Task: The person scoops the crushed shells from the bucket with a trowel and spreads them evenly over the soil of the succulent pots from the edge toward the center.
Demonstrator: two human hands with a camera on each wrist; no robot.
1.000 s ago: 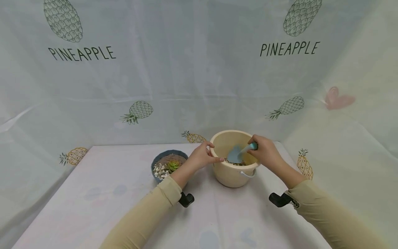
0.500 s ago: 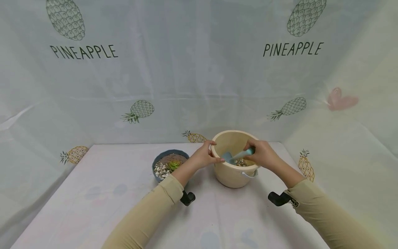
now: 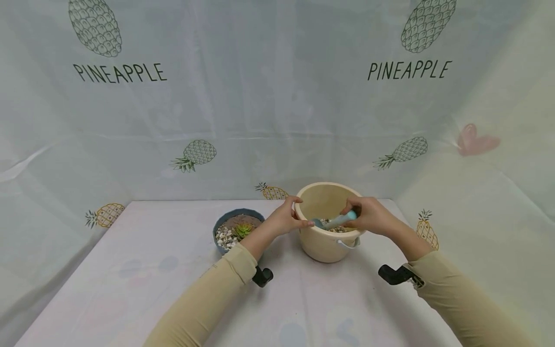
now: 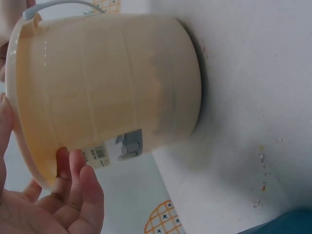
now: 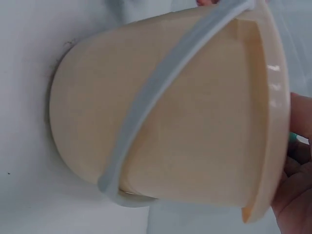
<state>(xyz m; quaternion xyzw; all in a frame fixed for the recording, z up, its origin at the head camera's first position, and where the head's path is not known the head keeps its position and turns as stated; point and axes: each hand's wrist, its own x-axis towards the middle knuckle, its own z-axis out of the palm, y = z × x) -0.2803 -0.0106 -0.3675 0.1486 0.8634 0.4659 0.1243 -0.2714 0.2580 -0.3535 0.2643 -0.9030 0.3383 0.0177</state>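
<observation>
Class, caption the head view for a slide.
Left hand gripping a cream bucket, right hand holding a blue scoop among the pebbles inside, a potted succulent to the left.

“PINEAPPLE” (image 3: 409, 70) stands twice on the pale grey hanging sheet (image 3: 243, 96); the round cream plastic bucket (image 4: 107, 78) bears an unreadable barcoded label (image 4: 119, 149).

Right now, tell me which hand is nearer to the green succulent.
Left. The left hand holds the rim of the cream bucket on the side facing the succulent; the right hand is farther off, by the bucket's opposite side, holding the blue scoop.
</observation>
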